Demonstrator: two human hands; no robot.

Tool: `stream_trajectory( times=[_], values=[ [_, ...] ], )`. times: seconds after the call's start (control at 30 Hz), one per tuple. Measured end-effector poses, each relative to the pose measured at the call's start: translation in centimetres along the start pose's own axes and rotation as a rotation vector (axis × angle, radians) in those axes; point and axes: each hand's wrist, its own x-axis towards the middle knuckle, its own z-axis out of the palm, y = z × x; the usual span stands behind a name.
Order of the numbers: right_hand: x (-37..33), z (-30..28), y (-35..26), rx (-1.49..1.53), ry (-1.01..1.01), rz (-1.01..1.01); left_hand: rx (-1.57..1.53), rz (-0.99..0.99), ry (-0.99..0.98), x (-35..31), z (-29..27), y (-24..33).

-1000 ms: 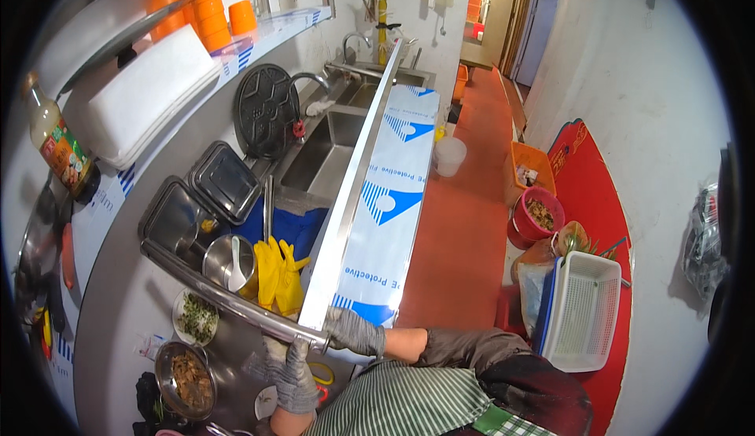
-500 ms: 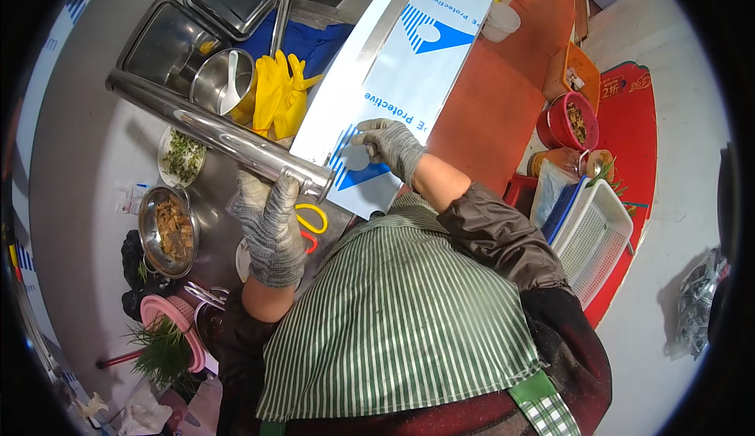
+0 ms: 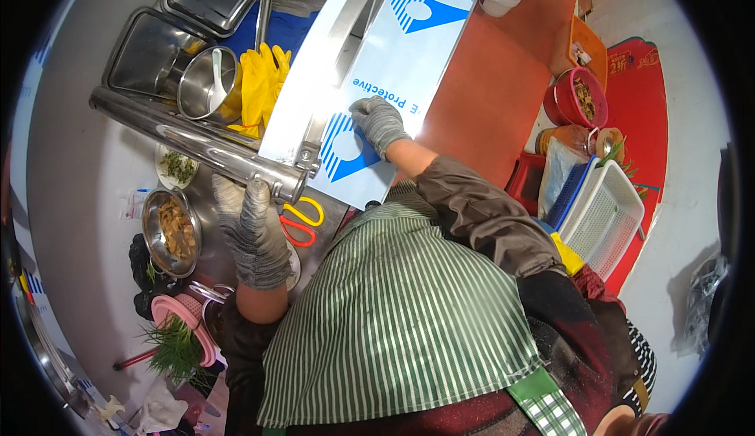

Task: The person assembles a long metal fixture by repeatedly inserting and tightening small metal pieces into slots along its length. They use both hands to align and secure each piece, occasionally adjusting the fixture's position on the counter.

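A long, shiny steel tube [image 3: 189, 137] slants across the left side, its near end by a small metal fitting [image 3: 307, 158]. My left hand [image 3: 250, 231], in a grey knit glove, is closed round the near end from below, thumb in front. My right hand [image 3: 381, 125], gloved the same, rests over a film-covered panel [image 3: 409, 51] with fingers curled together; whatever lies under them is hidden. Scissors [image 3: 303, 222] with yellow and red handles lie just right of my left hand. Yellow rubber gloves [image 3: 255, 90] hang beside a steel pot [image 3: 193, 90] holding a white spoon [image 3: 217, 82].
To the left are a plate of chopped greens [image 3: 179, 170], a steel bowl of brown food [image 3: 149, 224] and a pink basket [image 3: 206, 340]. On the right stand a pink bowl [image 3: 560, 102] and a white basket [image 3: 617, 216]. Another person's striped sleeve [image 3: 643, 361] shows at lower right.
The view has shifted, and the tube sits further left and slightly lower. My right hand's fingers have curled in more. A striped sleeve and a yellow item have appeared at right.
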Motion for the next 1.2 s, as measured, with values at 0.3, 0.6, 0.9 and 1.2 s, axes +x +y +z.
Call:
stream_trajectory(
  times=[0.3, 0.6, 0.9, 1.2],
  values=[
    [-0.9, -0.8, 0.2, -0.081, -0.138, -0.06, 0.062, 0.068, -0.054, 0.2, -0.4, -0.3],
    [2.6, -2.8, 0.5, -0.19, 0.141, -0.023, 0.011, 0.034, -0.091, 0.2, -0.9, -0.2],
    [2.1, -2.2, 3.7, 0.185, 0.177, -0.193, -0.098, 0.04, -0.087, -0.1, -1.6, -1.1],
    [1.2, -4.1, 2.1, -0.094, 0.156, -0.385, -0.081, 0.077, -0.082, -0.2, -2.2, -1.7]
  ],
)
